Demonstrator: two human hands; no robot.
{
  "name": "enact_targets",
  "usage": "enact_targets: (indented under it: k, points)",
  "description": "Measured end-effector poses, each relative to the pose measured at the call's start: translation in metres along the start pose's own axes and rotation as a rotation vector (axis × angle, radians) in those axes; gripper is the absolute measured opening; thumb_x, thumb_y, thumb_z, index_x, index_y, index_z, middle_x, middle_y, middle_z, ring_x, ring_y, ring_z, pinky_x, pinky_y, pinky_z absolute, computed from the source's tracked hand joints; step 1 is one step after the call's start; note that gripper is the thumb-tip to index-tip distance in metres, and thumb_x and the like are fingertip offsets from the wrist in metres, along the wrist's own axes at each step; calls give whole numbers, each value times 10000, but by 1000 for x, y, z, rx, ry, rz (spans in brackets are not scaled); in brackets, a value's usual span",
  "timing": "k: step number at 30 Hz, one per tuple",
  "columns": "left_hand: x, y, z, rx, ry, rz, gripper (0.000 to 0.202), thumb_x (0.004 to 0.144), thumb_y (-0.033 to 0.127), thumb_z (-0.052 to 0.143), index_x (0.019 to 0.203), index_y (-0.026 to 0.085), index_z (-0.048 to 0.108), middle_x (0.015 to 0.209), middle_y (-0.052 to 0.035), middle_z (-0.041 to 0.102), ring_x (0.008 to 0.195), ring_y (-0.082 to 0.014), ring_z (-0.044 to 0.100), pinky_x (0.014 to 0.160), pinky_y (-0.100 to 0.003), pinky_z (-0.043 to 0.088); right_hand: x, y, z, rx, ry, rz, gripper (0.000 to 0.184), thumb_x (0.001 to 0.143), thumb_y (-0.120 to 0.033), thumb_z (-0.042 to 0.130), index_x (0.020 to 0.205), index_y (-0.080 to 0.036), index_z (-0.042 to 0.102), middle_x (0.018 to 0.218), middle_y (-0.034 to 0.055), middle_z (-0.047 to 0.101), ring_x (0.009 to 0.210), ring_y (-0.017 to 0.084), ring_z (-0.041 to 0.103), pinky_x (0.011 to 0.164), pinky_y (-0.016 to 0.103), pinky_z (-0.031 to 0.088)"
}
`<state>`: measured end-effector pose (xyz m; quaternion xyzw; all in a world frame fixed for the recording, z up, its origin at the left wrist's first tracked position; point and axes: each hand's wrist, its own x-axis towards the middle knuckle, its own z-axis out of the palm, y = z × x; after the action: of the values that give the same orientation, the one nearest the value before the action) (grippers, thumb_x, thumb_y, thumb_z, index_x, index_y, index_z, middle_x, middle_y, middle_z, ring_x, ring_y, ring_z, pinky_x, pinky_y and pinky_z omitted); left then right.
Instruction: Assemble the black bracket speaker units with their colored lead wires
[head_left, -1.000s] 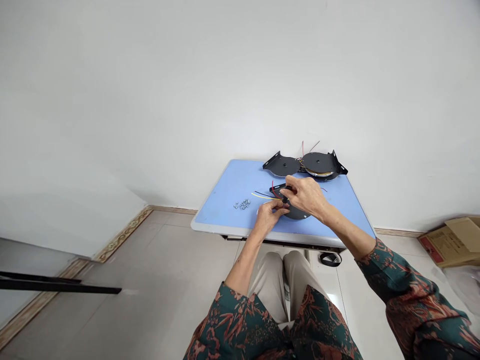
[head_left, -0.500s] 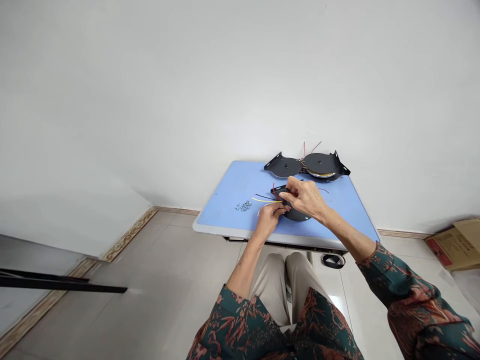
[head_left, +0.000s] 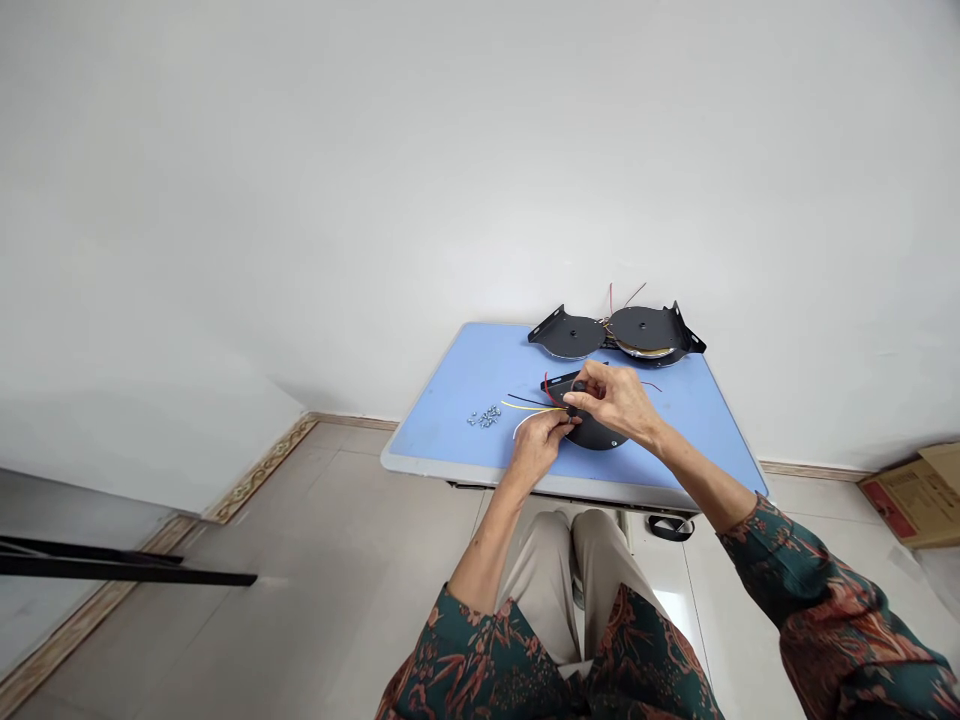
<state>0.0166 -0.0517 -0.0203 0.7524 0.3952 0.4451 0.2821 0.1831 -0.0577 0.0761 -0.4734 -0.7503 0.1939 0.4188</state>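
Note:
On the blue table, a round black metal plate with a slotted, bent-up flange lies under both hands. My right hand is closed around a short black-handled tool, held upright over the plate; its tip is hidden. My left hand rests at the plate's left side, with thumb and fingers pinched just below that tool. What the left fingers hold is too small to make out. Yellow, black and red wires stick out leftward beside them. Several small silver screws lie loose to the left.
Two similar black round-plate assemblies with flanges and thin wires sit at the table's back right. A white wall rises behind. A cardboard box is on the floor at right, and a black strap loop lies below the table.
The view has shifted slightly. My right fingers have turned a little around the black-handled tool, showing more of its top. My left hand stays at the same spot on the plate.

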Motion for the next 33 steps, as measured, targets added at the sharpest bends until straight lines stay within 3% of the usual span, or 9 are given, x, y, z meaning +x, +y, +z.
enact_targets:
  k: [7,10,13,16,18,21,24,28,33]
  points:
    - [-4,3,1,57,64,179,149,904,130,661,1019,199,726,978,-46,789,895,-185,738,868,-328,586,21,38,-47,740,442,182,412,836,-598,652,719,-232,505,606,-40,472,469,105,421,416,243,379]
    - [-11,8,3,184,131,323,129,939,140,627,1014,194,716,964,-56,785,930,-197,727,883,-358,596,27,63,-66,871,366,318,395,834,-546,662,703,-221,480,672,2,560,513,110,492,434,237,430]
    - [-24,13,12,304,166,410,182,950,92,581,1042,176,713,998,-69,784,987,-208,716,896,-374,612,24,91,-71,876,248,473,340,797,-490,701,749,-208,516,652,3,574,463,90,430,383,219,349]
    - [-38,17,25,455,203,463,272,940,37,540,1119,150,710,1099,-104,774,1148,-264,682,949,-427,613,22,113,-66,658,132,612,266,768,-404,727,805,-192,571,596,-36,516,416,63,313,368,211,210]
    - [-46,21,35,518,216,476,333,940,27,523,1202,143,692,1179,-122,755,1238,-293,643,979,-451,606,25,122,-59,330,99,613,205,759,-343,734,829,-186,622,604,-36,529,450,80,368,414,221,271]
    - [-51,29,48,547,149,448,353,966,103,548,1298,152,656,1249,-130,731,1277,-307,623,999,-449,603,37,125,-44,-144,45,372,234,777,-282,732,997,-205,715,847,25,700,730,166,610,676,282,475]
    - [-53,34,56,585,78,394,379,980,229,584,1344,135,634,1303,-153,703,1289,-329,612,1006,-469,602,47,120,-28,-378,-128,190,243,861,-276,679,1092,-237,744,1026,61,756,972,222,664,863,322,469]
    - [-57,31,52,636,108,388,356,980,246,589,1309,132,666,1292,-135,714,1261,-325,632,979,-446,618,44,113,-21,-610,-167,235,171,913,-341,639,961,-230,760,876,78,752,881,241,670,729,306,430]
    - [-55,17,34,653,169,319,321,981,176,563,1274,164,695,1267,-109,730,1285,-320,619,1006,-471,608,18,107,-39,-754,-155,351,161,896,-336,615,844,-237,731,785,85,714,791,242,633,591,302,299]
